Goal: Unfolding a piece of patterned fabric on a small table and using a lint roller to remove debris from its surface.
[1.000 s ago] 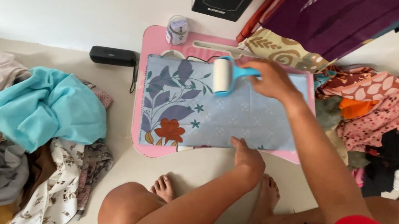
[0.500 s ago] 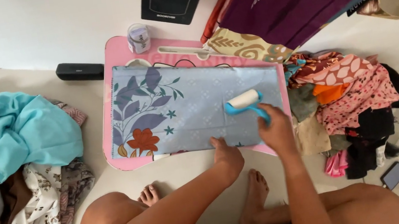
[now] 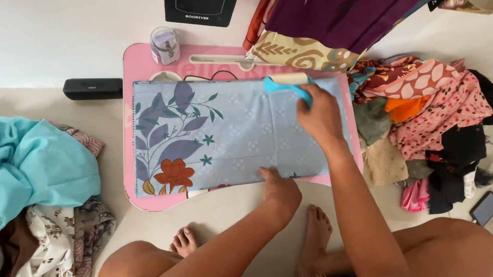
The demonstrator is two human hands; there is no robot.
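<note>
A pale blue cloth [image 3: 239, 133] printed with purple leaves and an orange flower lies flat on a small pink table [image 3: 135, 178]. My right hand [image 3: 320, 115] grips the blue handle of a lint roller [image 3: 282, 82], whose white roll rests at the cloth's far right edge. My left hand [image 3: 281, 192] presses down on the cloth's near edge, fingers spread. My bare knees and feet are below the table.
A heap of clothes with a turquoise garment [image 3: 11, 166] lies at left, another pile in pink and orange [image 3: 431, 112] at right. A small jar [image 3: 164, 45] stands on the table's far edge, a black bar-shaped device [image 3: 92, 88] beside it. A phone [image 3: 485, 208] lies on the floor.
My right hand has pushed the lint roller from the cloth's near right part up to its far right edge. My left hand stays on the near edge.
</note>
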